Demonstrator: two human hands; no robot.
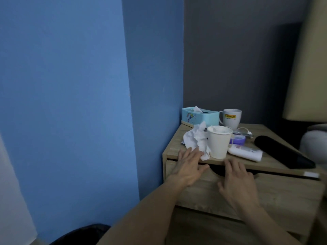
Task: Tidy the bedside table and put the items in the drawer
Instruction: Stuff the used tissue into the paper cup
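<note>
wooden drawer point(247, 195) front under both hands' spread fingers point(187, 156), inside dark, unseen, items blurred behind paper cup point(218, 143)

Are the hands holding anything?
No. Both the left hand and right hand lie open and flat on the drawer front, near its cutout, gripping nothing.

We see both our forearms bare from wrist to the bottom edge of the view, with no sleeve reaching them. Our left hand point(188, 167) and right hand point(238, 181) are bare too, showing their backs and slim fingers. The dim, slightly blurred light leaves finer detail such as the nails hard to tell.
</note>
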